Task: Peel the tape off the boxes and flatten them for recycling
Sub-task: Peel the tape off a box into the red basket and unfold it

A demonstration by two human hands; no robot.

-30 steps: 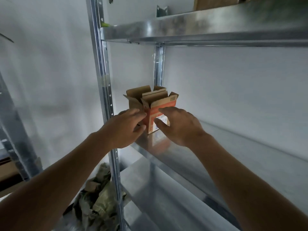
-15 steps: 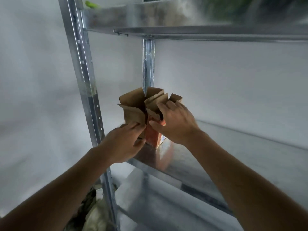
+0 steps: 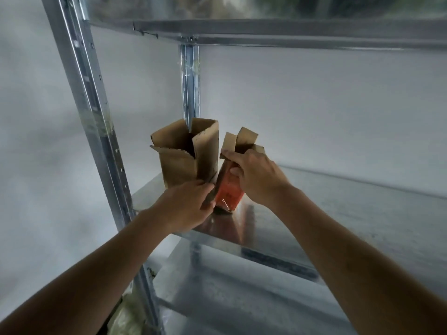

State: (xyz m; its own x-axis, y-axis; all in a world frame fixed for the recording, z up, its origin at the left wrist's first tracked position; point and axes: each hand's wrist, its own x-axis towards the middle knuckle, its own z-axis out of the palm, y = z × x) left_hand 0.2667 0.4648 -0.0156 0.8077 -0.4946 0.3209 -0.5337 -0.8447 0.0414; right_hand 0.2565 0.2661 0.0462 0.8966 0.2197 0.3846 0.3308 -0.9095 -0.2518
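Standing at the left end of a metal shelf (image 3: 314, 213), a brown cardboard box (image 3: 183, 160) has its top flaps up and open, the near flap folded outward. Just to its right, and touching it low down, a second box (image 3: 229, 189) with an orange printed face leans with its top tilted to the right; its own brown flaps stick up at the top, and a glossy strip, possibly tape, shows near its bottom edge.

Both hands are on the boxes. The left hand (image 3: 186, 206) is curled at the lower right corner of the brown box, fingers pinching that corner edge right where the two boxes meet. The right hand (image 3: 256, 177) wraps over the orange box from the right, fingertips hooked on one of its upper flaps and thumb pressed against the orange face.

A perforated upright post (image 3: 92, 112) of the shelving rises at left, and a second post (image 3: 189, 81) stands behind the boxes against the pale wall (image 3: 314, 105). Another shelf (image 3: 266, 30) runs overhead, and a lower one (image 3: 242, 298) shows beneath. Something crumpled and pale green (image 3: 125, 317) lies near the foot of the front post, too blurred to identify.
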